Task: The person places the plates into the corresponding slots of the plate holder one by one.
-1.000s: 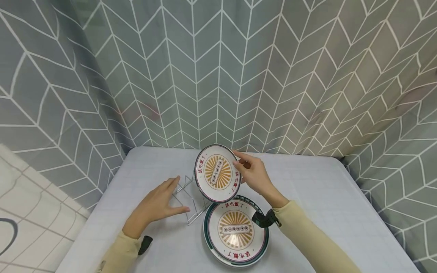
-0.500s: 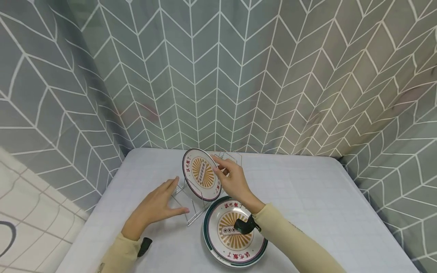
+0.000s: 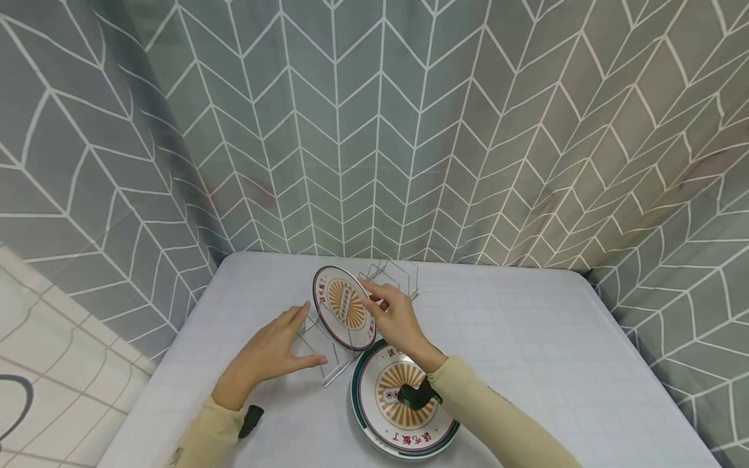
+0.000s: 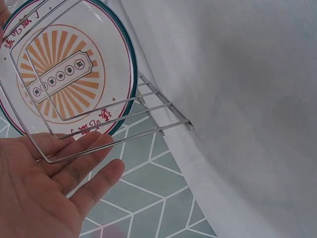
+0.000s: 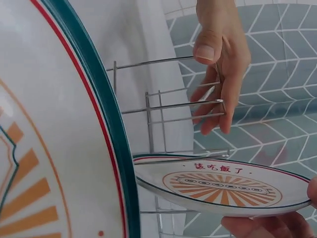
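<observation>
My right hand [image 3: 398,322] pinches the right rim of a small white plate [image 3: 345,305], printed with an orange sunburst and red characters. The plate leans steeply in a wire plate rack [image 3: 341,370], its lower edge between the wires. In the left wrist view, rack wires cross in front of the plate [image 4: 94,39]. My left hand [image 3: 263,357] is at the rack's left end, thumb and fingers spread, fingers against the wires. The right wrist view shows right-hand fingers [image 5: 277,225] under the rim of the plate [image 5: 228,186].
A larger plate [image 3: 404,426] with a dark green rim lies flat in front of the rack, under my right forearm. Behind my right hand stands another wire rack [image 3: 417,283]. A white cloth covers the table [image 3: 515,364], and a patterned curtain [image 3: 374,130] hangs behind.
My right hand has carried the small plate left and turned it edgewise, then lowered it into the rack. My left hand has stayed at the rack.
</observation>
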A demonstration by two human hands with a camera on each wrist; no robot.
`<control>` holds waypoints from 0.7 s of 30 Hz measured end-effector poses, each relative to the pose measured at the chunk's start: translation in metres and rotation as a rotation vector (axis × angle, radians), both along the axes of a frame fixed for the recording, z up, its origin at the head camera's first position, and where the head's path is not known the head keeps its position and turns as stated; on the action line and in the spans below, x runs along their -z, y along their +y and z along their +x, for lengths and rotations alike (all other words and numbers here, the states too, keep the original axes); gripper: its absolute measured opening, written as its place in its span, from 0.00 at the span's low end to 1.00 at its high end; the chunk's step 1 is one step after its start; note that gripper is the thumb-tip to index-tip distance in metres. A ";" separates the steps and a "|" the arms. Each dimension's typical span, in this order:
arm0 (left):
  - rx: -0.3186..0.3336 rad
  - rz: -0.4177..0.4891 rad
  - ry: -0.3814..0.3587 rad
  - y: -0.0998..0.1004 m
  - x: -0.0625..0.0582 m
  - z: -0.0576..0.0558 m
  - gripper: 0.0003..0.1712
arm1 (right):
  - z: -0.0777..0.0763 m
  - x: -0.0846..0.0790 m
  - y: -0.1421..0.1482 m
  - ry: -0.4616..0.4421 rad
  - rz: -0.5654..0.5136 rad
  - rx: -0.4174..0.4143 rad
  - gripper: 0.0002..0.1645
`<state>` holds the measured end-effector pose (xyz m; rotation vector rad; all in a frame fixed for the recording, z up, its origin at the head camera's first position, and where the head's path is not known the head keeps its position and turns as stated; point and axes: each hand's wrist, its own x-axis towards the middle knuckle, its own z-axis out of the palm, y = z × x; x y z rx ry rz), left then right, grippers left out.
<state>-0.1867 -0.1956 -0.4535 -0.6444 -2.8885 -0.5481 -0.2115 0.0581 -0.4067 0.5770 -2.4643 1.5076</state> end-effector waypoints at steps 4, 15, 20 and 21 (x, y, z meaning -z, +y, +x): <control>0.001 0.000 -0.005 0.001 -0.001 0.000 0.68 | 0.002 0.004 0.001 -0.005 0.006 0.009 0.23; -0.004 -0.003 -0.011 0.001 0.000 0.002 0.68 | 0.007 0.003 0.008 -0.001 0.067 -0.018 0.26; -0.005 -0.004 -0.009 0.000 0.003 0.002 0.68 | 0.022 -0.009 0.034 -0.051 -0.007 0.013 0.26; -0.004 -0.007 -0.004 0.000 0.003 0.001 0.68 | 0.025 -0.010 0.042 -0.056 -0.032 0.026 0.26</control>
